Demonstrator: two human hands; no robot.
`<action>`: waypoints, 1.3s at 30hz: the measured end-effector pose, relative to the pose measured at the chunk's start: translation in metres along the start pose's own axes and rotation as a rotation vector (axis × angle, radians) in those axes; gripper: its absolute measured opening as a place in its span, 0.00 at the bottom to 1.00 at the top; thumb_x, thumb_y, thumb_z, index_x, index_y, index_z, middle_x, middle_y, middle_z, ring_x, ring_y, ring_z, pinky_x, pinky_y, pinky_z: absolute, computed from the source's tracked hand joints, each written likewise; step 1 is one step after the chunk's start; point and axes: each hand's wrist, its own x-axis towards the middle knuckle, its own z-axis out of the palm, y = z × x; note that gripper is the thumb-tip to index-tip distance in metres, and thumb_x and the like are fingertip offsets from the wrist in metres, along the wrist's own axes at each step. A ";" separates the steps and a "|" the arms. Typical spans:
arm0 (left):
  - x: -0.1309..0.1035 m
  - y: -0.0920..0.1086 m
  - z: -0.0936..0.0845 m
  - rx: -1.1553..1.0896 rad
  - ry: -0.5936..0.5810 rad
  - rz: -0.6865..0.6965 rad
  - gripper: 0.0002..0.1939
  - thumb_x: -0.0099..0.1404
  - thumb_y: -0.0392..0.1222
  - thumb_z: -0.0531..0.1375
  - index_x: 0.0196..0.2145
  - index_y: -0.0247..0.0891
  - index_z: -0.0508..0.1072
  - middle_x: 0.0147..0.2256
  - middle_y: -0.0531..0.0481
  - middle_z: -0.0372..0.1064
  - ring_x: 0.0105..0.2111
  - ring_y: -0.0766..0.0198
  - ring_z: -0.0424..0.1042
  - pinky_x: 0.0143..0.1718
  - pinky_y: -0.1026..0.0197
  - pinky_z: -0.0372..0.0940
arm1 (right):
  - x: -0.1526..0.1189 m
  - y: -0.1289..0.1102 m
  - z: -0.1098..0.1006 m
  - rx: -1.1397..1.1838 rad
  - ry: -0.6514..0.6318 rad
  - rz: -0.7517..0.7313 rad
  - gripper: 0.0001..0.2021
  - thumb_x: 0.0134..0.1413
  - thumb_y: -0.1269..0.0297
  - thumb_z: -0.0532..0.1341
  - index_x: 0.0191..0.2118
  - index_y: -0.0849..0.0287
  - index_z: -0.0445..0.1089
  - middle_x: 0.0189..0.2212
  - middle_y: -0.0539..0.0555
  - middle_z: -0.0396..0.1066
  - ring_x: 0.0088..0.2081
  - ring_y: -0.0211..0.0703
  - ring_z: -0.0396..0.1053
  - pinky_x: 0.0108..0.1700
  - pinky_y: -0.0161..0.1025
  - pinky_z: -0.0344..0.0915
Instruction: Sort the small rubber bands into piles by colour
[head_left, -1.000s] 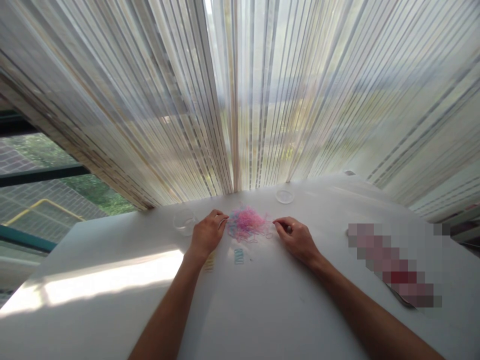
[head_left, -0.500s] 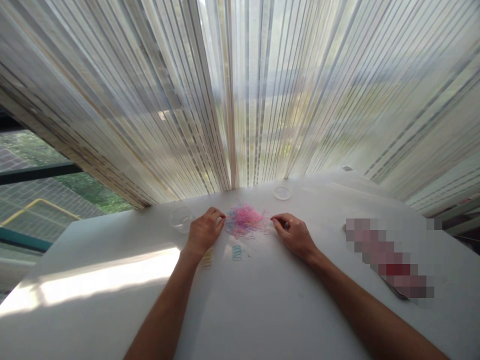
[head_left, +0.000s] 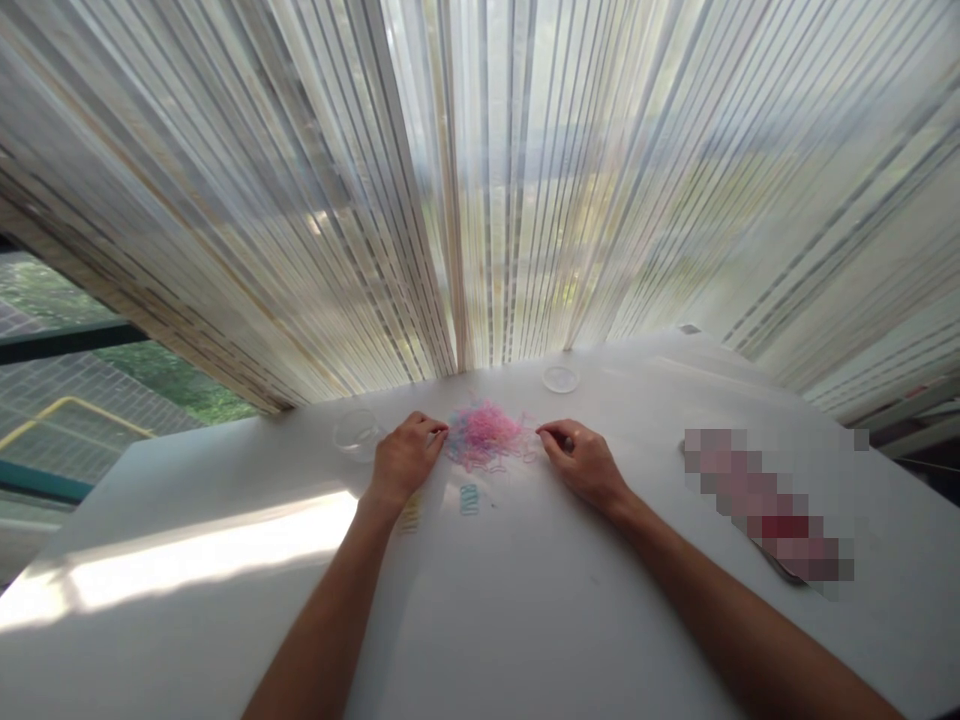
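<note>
A loose pile of thin pink, blue and lilac loops (head_left: 486, 434), too fine to tell whether clips or bands, lies on the white table. At its left edge is my left hand (head_left: 409, 455), thumb and fingertips pinched together. My right hand (head_left: 585, 462) is pinched too, just off the pile's right side near some stray loops. What either pinch holds, if anything, is too small to make out. In front of the pile sits a short row of blue loops (head_left: 469, 500). A row of yellow loops (head_left: 409, 514) is partly covered by my left wrist.
A clear round container (head_left: 355, 432) stands left of my left hand. Behind the pile lies a clear round lid (head_left: 561, 379). A pixelated flat object (head_left: 765, 510) rests at the right. Striped string curtains (head_left: 480, 200) hang along the table's back edge.
The whole view has shifted slightly. Both hands keep their pinches beside the pile, with little visible movement. The pile and the rows look the same.
</note>
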 end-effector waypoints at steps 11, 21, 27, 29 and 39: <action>-0.001 0.002 0.000 0.040 0.027 0.036 0.11 0.70 0.45 0.56 0.42 0.44 0.79 0.44 0.52 0.75 0.39 0.60 0.76 0.35 0.63 0.65 | 0.000 0.000 0.000 -0.002 -0.006 0.012 0.10 0.57 0.63 0.58 0.36 0.59 0.77 0.33 0.54 0.77 0.32 0.41 0.71 0.39 0.37 0.68; -0.001 0.001 -0.004 -0.001 0.066 0.052 0.10 0.69 0.45 0.58 0.42 0.45 0.79 0.44 0.53 0.76 0.41 0.59 0.76 0.38 0.62 0.66 | 0.000 0.000 0.000 -0.003 -0.008 0.009 0.11 0.58 0.63 0.58 0.36 0.59 0.77 0.32 0.54 0.77 0.32 0.40 0.71 0.39 0.37 0.68; 0.000 0.000 -0.006 -0.036 0.062 0.066 0.11 0.69 0.45 0.57 0.43 0.43 0.78 0.43 0.50 0.77 0.38 0.60 0.76 0.39 0.62 0.67 | -0.001 0.001 0.000 -0.003 -0.011 0.004 0.11 0.58 0.62 0.58 0.36 0.59 0.77 0.33 0.54 0.77 0.32 0.40 0.71 0.39 0.37 0.68; 0.000 0.000 -0.007 -0.053 0.054 0.072 0.11 0.69 0.45 0.57 0.43 0.42 0.78 0.43 0.50 0.78 0.36 0.61 0.76 0.39 0.62 0.67 | -0.001 0.001 0.000 -0.006 -0.014 0.004 0.11 0.58 0.63 0.58 0.36 0.59 0.77 0.33 0.54 0.77 0.32 0.41 0.72 0.39 0.38 0.68; 0.002 -0.003 -0.013 -0.147 -0.025 0.106 0.11 0.67 0.45 0.57 0.41 0.41 0.78 0.38 0.50 0.78 0.31 0.63 0.73 0.36 0.62 0.65 | -0.001 0.001 0.000 -0.009 -0.015 0.002 0.10 0.58 0.63 0.58 0.36 0.58 0.77 0.33 0.54 0.77 0.32 0.41 0.72 0.40 0.37 0.68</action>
